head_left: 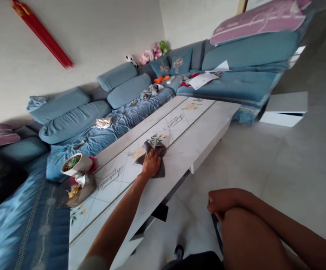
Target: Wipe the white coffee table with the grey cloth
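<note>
My left hand presses a crumpled dark grey cloth onto the white coffee table, its fingers curled over the fabric. The cloth lies around the middle of the tabletop, over a printed flower pattern, with its edges spread out on both sides of the hand. At the lower right, my right hand is closed beside my bent knee. A narrow dark object shows just below its fingers; what it is, and whether the hand grips it, I cannot make out.
A white pot with a succulent and a translucent brown box stand at the table's left end. Blue sofas border the far sides, with papers and clothes on them. A white box sits on the floor at right.
</note>
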{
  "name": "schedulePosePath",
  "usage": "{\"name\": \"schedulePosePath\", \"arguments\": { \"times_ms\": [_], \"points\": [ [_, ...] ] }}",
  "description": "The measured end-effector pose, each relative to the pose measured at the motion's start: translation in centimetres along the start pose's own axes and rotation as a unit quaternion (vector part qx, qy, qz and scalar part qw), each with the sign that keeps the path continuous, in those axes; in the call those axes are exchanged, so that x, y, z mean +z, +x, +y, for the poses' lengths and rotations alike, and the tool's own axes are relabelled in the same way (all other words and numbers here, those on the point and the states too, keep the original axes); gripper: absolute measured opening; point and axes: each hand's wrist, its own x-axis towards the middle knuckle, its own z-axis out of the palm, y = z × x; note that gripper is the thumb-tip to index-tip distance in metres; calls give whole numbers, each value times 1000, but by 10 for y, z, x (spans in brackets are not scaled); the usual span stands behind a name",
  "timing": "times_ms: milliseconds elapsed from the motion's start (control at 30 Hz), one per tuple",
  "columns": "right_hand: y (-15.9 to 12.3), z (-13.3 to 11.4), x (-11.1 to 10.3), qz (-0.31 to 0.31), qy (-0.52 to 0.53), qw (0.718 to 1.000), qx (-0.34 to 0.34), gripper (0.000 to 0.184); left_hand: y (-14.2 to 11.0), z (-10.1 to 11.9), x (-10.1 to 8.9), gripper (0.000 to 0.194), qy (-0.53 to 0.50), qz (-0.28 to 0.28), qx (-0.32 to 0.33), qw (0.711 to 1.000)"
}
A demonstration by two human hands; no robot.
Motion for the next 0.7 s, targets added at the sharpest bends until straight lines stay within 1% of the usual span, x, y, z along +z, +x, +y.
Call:
{"name": "schedulePosePath", "arguments": {
  "times_ms": [33,67,100,133,167,233,267,300,333,367,400,433,467,533,567,600,667,700],
  "points": [
    [3,-4,-3,-3,-11,1000,1,30,-18,8,3,61,-7,1,44,999],
    [5,-7,-5,-5,-21,1000,-3,29,-41,8,3,61,-13,1,81,997],
    [8,-9,-9,-10,-28,1000,-7,29,-68,2,2,61,-16,0,101,995],
    [12,-10,-12,-16,-30,999,-8,29,-98,-12,-1,61,-15,0,95,995],
    [15,-9,-15,-25,-34,999,-7,29,-129,-30,-6,60,-8,1,67,998],
    [22,-4,-21,-46,-45,998,-10,32,-191,-74,-18,60,16,28,-48,998],
    [25,1,-24,-57,-51,997,-17,33,-216,-94,-24,61,28,46,-106,993],
    [27,6,-27,-62,-53,996,-29,35,-237,-110,-29,63,39,62,-154,985],
    [29,10,-30,-68,-52,995,-42,37,-250,-122,-33,64,49,72,-193,977],
    [30,14,-33,-73,-50,995,-52,38,-256,-127,-35,65,56,76,-221,971],
    [30,17,-37,-75,-48,994,-59,39,-254,-128,-35,66,60,74,-238,967],
    [31,19,-41,-74,-48,994,-60,39,-244,-123,-34,67,61,68,-246,965],
    [31,19,-46,-71,-48,995,-59,40,-228,-116,-31,66,58,62,-248,965],
    [32,19,-55,-60,-47,996,-53,44,-182,-92,-23,64,41,53,-227,971],
    [33,19,-60,-57,-46,996,-47,45,-156,-77,-19,63,28,50,-204,977],
    [34,19,-64,-69,-48,996,-37,45,-129,-61,-14,61,14,48,-175,983],
    [33,21,-73,-88,-46,995,-18,42,-79,-22,-4,59,-17,40,-103,994],
    [31,23,-77,-94,-43,995,-8,40,-59,-2,0,59,-32,34,-64,997]
  ]
}}
